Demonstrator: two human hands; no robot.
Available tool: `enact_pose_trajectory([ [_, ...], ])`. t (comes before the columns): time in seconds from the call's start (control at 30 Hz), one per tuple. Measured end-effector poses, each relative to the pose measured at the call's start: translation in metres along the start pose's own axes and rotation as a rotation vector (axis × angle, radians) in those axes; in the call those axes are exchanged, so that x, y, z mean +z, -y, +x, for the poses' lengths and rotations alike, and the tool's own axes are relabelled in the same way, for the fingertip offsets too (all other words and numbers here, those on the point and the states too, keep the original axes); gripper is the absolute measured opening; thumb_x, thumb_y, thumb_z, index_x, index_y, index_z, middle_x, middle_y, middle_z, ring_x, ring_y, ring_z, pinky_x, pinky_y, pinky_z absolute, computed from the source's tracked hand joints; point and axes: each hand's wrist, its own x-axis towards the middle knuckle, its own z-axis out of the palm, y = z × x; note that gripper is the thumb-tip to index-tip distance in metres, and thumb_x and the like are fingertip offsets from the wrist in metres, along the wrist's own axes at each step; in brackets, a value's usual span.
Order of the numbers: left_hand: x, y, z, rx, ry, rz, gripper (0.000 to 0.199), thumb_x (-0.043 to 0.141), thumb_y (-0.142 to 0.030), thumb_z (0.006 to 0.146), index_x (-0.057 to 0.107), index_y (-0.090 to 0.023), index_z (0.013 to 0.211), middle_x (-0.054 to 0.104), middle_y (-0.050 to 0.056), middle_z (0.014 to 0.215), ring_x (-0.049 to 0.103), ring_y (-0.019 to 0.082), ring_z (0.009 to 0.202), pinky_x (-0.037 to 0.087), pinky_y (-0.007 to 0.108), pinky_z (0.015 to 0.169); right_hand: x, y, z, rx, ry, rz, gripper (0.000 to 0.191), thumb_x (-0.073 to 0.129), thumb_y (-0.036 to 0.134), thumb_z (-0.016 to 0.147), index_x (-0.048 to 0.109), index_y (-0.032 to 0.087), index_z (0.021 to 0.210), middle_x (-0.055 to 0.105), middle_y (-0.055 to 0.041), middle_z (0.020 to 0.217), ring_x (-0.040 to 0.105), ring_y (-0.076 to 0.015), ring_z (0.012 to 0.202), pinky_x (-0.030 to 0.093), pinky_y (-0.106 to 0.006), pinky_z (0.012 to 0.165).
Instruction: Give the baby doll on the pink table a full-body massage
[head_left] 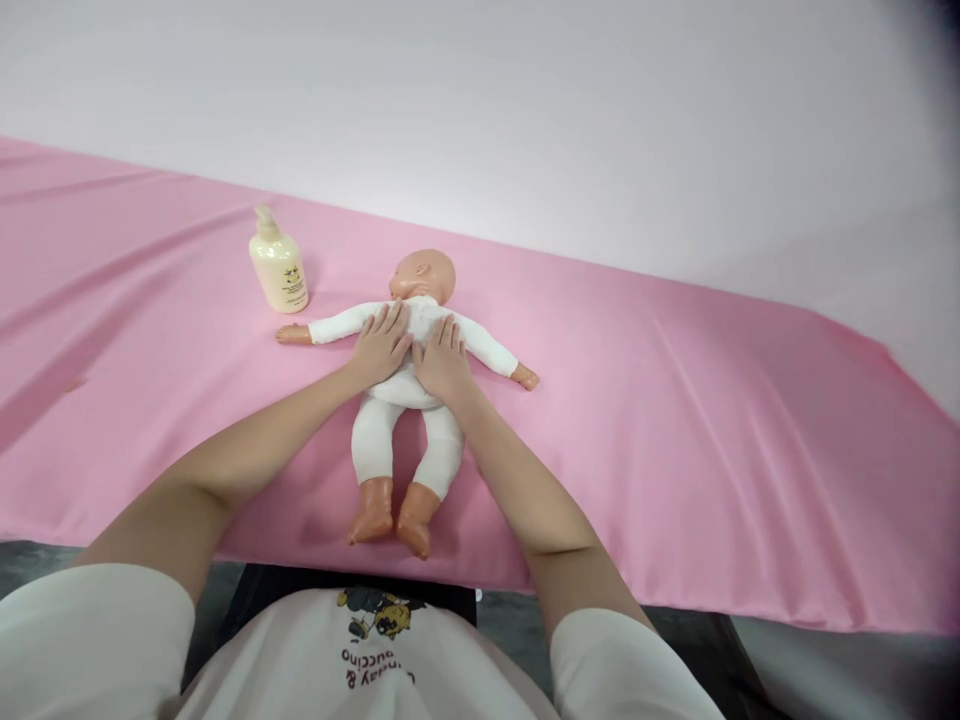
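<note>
A baby doll [409, 385] with a white cloth body lies face down, its head turned to the left and its arms spread. Flat on the left side of its back rests my left hand [382, 345], fingers stretched toward the shoulders. My right hand [444, 362] lies flat on the right side of the back, fingers extended too. The thumbs come close together near the middle of the back. Neither hand grips anything. Beyond the doll's left-hand arm stands a cream pump bottle [279, 268], upright and apart from my hands.
A pink cloth [637, 440] with several folds covers the table. Behind it rises a plain pale wall [525, 120]. The table's front edge runs close to my body, just below the doll's feet.
</note>
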Motion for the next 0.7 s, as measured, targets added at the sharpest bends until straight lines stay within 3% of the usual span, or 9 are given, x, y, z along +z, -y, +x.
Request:
enact_pose_trajectory([
  [0.27,0.000,0.001,0.003,-0.025,0.036,0.028,0.064,0.025,-0.032,0.105,0.024,-0.013,0.166,0.020,0.012,0.174,0.016,0.031,0.163,0.016,0.056,0.131,-0.002,0.019,-0.032,-0.094,0.029,-0.117,0.070,0.032,0.032,0.105,0.022,-0.008,0.161,0.016,-0.0295,0.170,0.020,-0.0410,0.161,0.023,-0.058,0.129],
  [0.37,-0.002,-0.001,0.003,-0.014,0.047,0.047,0.063,0.024,-0.029,0.105,0.025,-0.010,0.165,0.019,0.014,0.174,0.016,0.032,0.163,0.016,0.056,0.131,-0.005,0.010,-0.019,-0.223,0.064,-0.100,0.068,0.035,0.027,0.103,0.022,-0.005,0.162,0.013,-0.0259,0.172,0.014,-0.0384,0.162,0.016,-0.059,0.131],
  [0.5,-0.002,-0.002,0.004,-0.002,0.062,0.041,0.062,0.024,-0.026,0.105,0.025,-0.011,0.165,0.017,0.012,0.174,0.016,0.032,0.163,0.015,0.054,0.131,-0.008,-0.012,0.007,-0.384,0.120,-0.010,0.076,0.042,0.031,0.102,0.012,0.003,0.166,0.004,-0.0153,0.175,0.005,-0.0295,0.165,0.006,-0.051,0.134],
  [0.6,-0.004,-0.003,0.006,-0.009,0.080,0.022,0.062,0.025,-0.025,0.105,0.024,-0.011,0.166,0.016,0.011,0.175,0.014,0.031,0.163,0.014,0.051,0.132,-0.009,-0.022,0.017,-0.378,0.099,0.036,0.079,0.042,0.039,0.104,0.008,0.007,0.167,0.003,-0.0147,0.175,0.002,-0.0273,0.165,0.009,-0.048,0.133],
  [0.7,-0.007,-0.005,0.005,-0.027,0.105,0.000,0.061,0.025,-0.024,0.105,0.025,-0.012,0.165,0.015,0.009,0.175,0.013,0.030,0.163,0.013,0.050,0.132,-0.009,-0.021,0.015,-0.247,0.109,0.041,0.086,0.045,0.046,0.102,0.006,0.003,0.166,0.000,-0.0174,0.175,0.001,-0.0302,0.165,0.010,-0.051,0.133],
])
